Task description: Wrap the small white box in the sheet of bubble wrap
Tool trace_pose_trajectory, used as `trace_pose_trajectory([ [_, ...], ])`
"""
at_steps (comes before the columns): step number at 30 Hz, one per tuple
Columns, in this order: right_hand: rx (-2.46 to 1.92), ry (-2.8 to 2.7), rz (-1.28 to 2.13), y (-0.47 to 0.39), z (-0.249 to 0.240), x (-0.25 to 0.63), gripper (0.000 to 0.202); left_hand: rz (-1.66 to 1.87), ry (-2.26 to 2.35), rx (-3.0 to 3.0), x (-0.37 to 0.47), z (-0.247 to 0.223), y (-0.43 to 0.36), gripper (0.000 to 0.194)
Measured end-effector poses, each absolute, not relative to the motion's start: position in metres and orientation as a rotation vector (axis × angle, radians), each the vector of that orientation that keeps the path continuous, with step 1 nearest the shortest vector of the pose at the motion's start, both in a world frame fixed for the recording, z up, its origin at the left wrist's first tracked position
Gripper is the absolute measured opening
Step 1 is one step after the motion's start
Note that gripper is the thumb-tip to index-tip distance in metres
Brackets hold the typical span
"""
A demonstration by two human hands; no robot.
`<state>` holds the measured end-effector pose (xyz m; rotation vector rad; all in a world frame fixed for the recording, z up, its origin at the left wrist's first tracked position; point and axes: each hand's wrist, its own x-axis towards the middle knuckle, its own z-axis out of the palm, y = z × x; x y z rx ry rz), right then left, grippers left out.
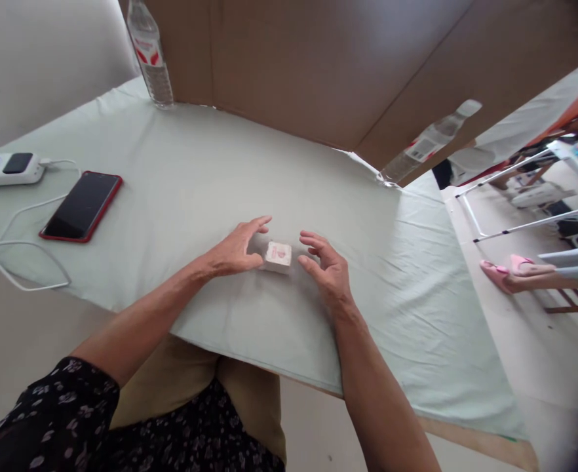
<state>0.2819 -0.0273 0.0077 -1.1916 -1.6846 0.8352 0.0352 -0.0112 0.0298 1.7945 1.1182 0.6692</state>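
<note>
A small white box (278, 255) with a reddish print on top sits on the pale green cloth between my hands. My left hand (242, 249) is just left of it, thumb and fingers apart, holding nothing; its thumb tip is very near the box's left side. On the other side, my right hand (326, 265) is spread with its fingers curved toward the box, and a small gap lies between them. Nothing is in my right hand.
A red-edged phone (81, 206), a white power strip (8, 169) and white cables lie at the left. One bottle (152, 59) stands at the back left, another (429, 145) at the right, by a cardboard panel (289, 59). A person's feet (510, 275) show at far right.
</note>
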Motion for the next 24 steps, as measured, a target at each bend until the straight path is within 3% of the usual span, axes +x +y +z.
trace_pose_trajectory([
  [8, -1.121, -1.730, 0.758, -0.032, 0.008, 0.267, 0.022, 0.584, 1.114, 1.953, 0.040, 0.024, -0.010, 0.092],
  [19, -1.211, -1.895, 0.379, -0.033, 0.012, 0.257, 0.011, 0.720, 1.143, 2.014, 0.056, 0.009, -0.013, 0.085],
  [24, -1.169, -1.870, 0.322, -0.036, 0.015, 0.260, 0.018, 0.725, 1.138, 2.021, 0.055, 0.009, -0.012, 0.083],
])
